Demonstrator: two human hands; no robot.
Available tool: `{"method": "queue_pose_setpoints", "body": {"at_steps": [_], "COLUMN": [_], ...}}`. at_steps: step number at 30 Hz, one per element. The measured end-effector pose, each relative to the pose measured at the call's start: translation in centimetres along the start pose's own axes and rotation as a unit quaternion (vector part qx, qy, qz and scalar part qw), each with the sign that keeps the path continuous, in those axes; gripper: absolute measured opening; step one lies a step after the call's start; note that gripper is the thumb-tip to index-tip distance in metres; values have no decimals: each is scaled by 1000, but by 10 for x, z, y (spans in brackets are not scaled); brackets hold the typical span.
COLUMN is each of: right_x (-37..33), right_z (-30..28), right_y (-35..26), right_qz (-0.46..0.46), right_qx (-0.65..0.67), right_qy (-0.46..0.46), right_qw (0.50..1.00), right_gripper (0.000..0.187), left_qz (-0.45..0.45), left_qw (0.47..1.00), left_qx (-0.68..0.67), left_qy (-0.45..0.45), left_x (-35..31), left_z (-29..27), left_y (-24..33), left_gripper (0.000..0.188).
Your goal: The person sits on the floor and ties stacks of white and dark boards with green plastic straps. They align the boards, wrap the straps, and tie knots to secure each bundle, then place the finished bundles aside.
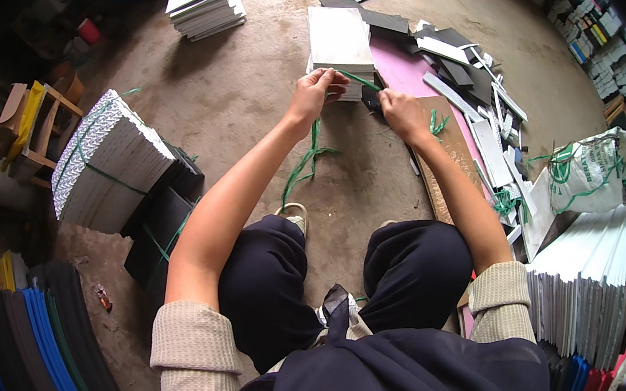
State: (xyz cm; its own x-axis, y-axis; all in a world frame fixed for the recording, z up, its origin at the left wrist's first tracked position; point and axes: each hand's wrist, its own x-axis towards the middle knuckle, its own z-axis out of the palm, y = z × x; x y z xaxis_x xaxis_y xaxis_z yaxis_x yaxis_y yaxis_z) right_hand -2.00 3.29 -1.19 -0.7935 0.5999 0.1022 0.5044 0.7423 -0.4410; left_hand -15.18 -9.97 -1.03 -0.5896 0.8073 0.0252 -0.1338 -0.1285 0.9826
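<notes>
While your left hand (pixel 314 91) pinches the green strap (pixel 307 159) and your right hand (pixel 401 112) grips its other end, both fists closed, the strap crosses a white panel stack (pixel 339 42) on the floor (pixel 239 88). Stack's long axis points away from you. Risk: uneven pull lets the strap slip off the near corner.

bundled stack (pixel 110 163) left, sack (pixel 596 169) right, perhaps boards (pixel 340 42) ahead

Two hands (pixel 314 91), one green strap (pixel 307 159), three white board stacks (pixel 339 42), one tied sack (pixel 596 169)
</notes>
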Motion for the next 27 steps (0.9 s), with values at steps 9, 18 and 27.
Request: {"method": "queue_pose_setpoints", "body": {"at_steps": [9,18,27], "right_x": [-10,-13,-7], "right_z": [32,18,26], "right_y": [-1,3,4], "right_qz": [-159,-108,-72], "right_qx": [-82,64,488], "right_qy": [-162,-125,-167], "right_qw": [970,984,854], "right_gripper": [30,26,39], "left_qz": [163,286,-54], "left_qw": [874,761,978], "left_qx": [447,568,174], "left_qy": [-100,-133,-99], "left_x": [-13,-22,-10], "left_z": [14,7,6], "left_y": [-29,-31,-23], "left_gripper": [22,20,28]}}
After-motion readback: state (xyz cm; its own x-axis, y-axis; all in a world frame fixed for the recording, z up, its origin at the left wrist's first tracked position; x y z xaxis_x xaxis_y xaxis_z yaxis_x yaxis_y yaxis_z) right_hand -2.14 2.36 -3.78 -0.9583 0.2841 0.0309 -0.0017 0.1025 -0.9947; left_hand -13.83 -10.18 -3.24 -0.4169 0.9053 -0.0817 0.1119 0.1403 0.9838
